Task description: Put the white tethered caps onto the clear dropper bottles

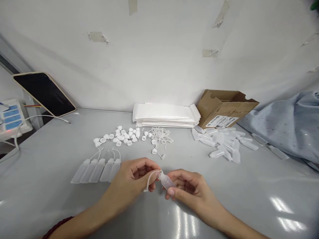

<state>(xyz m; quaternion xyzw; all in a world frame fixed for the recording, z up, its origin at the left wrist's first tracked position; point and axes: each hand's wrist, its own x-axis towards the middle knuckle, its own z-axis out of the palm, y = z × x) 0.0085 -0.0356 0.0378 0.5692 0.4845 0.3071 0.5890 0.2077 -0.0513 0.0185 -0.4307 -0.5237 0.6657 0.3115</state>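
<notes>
Fingers [146, 166] of the left hand [134, 181] closed in a pinch on the thin white strap [149, 182], which loops down from the neck of a small translucent bottle [167, 181]; fingers of the right hand [191, 192] curled shut round the bottle's body, thumb beneath. Bottle held just above the worktop [249, 186], near the middle of its front edge, neck tilted toward the left hand. Risks, as judged: the bottle is gripped by fingertips on smooth plastic, so a pull on the strap could slip it free to roll across the glossy surface; the slender strap could twist or spring off the neck if let go unevenly. Whether its ring is fully seated cannot be told, since the left fingers cover the joint. Surroundings: five strapped bottles [96, 170] in a row just left of the left hand, the nearest obstacle, close enough for a sweeping wrist to scatter; loose caps [122, 136] and a tangle of spare straps [160, 136] directly beyond the hands; a heap of bare bottles [224, 142] toward the right; white envelopes [165, 115] and a cardboard box [224, 106] along the back edge; a tablet [45, 93] leaning at the back left corner; grey cloth [286, 126] over the right edge.
</notes>
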